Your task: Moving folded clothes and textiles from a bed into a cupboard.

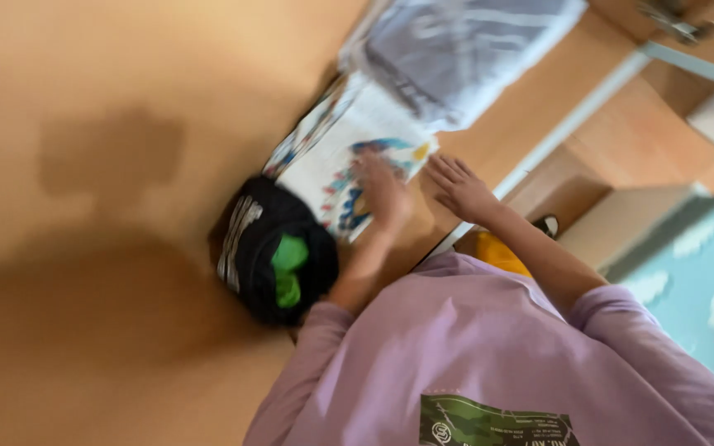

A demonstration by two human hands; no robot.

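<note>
My left hand (383, 194) lies flat on a folded white garment (328, 157) with a colourful print, fingers resting near its printed corner; the picture is blurred, so I cannot tell whether it grips the cloth. To the right, my right hand (459, 187) rests with fingers spread on the wooden surface (84, 99), just beside the garment and holding nothing. Lilac sleeves (423, 347) cover both upper arms.
A black garment (268, 248) with white lettering and a green piece (288, 268) on it lies left of my left arm. A folded grey-blue cloth (464, 49) sits beyond the white garment. At right are a white strip (572, 124) and a pale blue cloud-patterned mat (687, 281).
</note>
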